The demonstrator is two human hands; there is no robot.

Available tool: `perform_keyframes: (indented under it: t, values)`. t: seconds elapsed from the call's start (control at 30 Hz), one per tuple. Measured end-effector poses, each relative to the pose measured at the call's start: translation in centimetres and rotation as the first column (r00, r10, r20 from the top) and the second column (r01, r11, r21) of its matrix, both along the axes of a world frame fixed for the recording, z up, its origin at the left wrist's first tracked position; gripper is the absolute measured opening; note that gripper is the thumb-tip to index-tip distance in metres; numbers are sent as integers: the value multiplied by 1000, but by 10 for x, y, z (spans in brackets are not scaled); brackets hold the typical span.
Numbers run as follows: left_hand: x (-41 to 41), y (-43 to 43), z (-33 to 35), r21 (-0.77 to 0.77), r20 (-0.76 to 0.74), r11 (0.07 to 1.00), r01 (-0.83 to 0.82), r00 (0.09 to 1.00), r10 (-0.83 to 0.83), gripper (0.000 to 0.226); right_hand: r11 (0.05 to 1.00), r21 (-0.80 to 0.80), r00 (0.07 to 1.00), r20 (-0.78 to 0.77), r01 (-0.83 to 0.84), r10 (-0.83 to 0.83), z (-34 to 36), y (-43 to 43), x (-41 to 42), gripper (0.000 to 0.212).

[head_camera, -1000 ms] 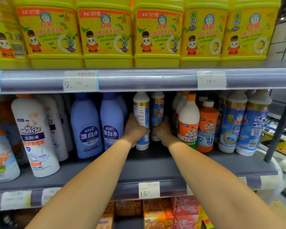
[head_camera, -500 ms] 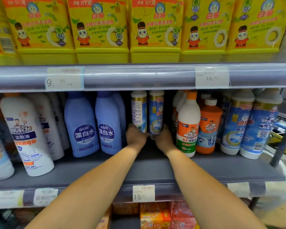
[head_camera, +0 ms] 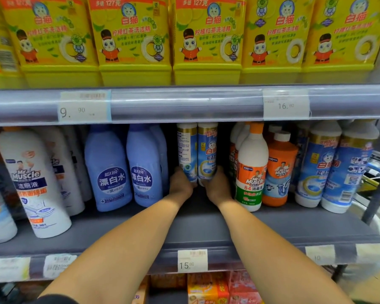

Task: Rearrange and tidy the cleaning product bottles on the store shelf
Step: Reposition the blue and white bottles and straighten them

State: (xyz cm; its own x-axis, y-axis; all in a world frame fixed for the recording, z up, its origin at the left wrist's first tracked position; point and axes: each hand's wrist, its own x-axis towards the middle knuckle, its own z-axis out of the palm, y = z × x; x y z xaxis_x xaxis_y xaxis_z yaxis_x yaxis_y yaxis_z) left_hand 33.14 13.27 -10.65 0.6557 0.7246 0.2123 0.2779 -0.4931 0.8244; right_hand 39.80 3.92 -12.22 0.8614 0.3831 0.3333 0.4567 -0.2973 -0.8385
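Two slim white-and-blue cleaner bottles stand side by side deep on the grey middle shelf (head_camera: 206,224). My left hand (head_camera: 181,183) grips the base of the left slim bottle (head_camera: 186,148), whose back label faces me. My right hand (head_camera: 217,186) grips the base of the right slim bottle (head_camera: 207,150), whose front label faces me. Both bottles are upright and touch each other. My forearms reach in over the shelf's front edge.
Blue bleach bottles (head_camera: 110,170) stand left of my hands, white Mr Muscle bottles (head_camera: 29,178) farther left. To the right are a white-orange Mr Muscle bottle (head_camera: 251,170), an orange bottle (head_camera: 280,170) and larger blue-white bottles (head_camera: 320,167). Yellow detergent tubs (head_camera: 206,40) fill the upper shelf.
Both hands have pushed the two slim bottles back, deeper into the shelf. The view has shifted slightly upward and closer.
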Motion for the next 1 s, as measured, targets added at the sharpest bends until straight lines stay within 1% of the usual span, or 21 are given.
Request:
perform_keyframes:
  t: [0.13,0.2,0.27,0.3,0.37,0.43,0.53,0.6,0.63,0.73,0.8,0.87,1.0]
  values:
    - [3,-1,1,18,-64,1000,-17,998,18,39,999,-34,1000,18,10,-9,-2,0,-1,50]
    - [2,-2,1,13,-104,1000,-14,994,15,40,999,-36,1000,8,4,-4,-1,0,-2,50]
    - [-2,-4,0,31,-175,999,-12,984,17,44,999,-43,1000,3,-2,2,1,-1,-4,48]
    - [-5,-5,0,62,-211,998,8,977,6,47,999,-50,1000,2,-5,5,2,-1,-5,47]
    - [-14,-8,-1,136,-267,985,107,961,-67,54,998,-67,1000,-5,-14,14,4,-2,-7,45]
    - [-25,-12,-1,184,-302,961,205,943,-143,57,991,-128,999,10,-29,31,8,-4,-11,40]
    - [-40,-17,1,138,-342,967,213,927,-155,55,938,-336,991,72,-82,113,15,-7,-17,32]
    - [-49,-21,6,133,-405,962,239,899,-167,53,892,-442,987,68,-100,145,20,-13,-25,35]
    - [-54,-23,10,160,-444,943,291,875,-195,52,866,-487,985,62,-108,158,23,-18,-30,37]
    - [-75,-34,23,260,-572,832,490,772,-276,54,769,-616,957,82,-170,277,34,-48,-49,43]
    - [-88,-45,30,294,-617,794,532,740,-267,55,716,-675,930,122,-179,347,41,-76,-62,45]
    - [-97,-59,36,340,-621,781,524,749,-232,52,682,-714,908,167,-157,384,50,-107,-73,44]
    - [-101,-107,47,438,-618,748,499,771,-153,52,665,-735,898,195,-132,394,71,-174,-77,39]
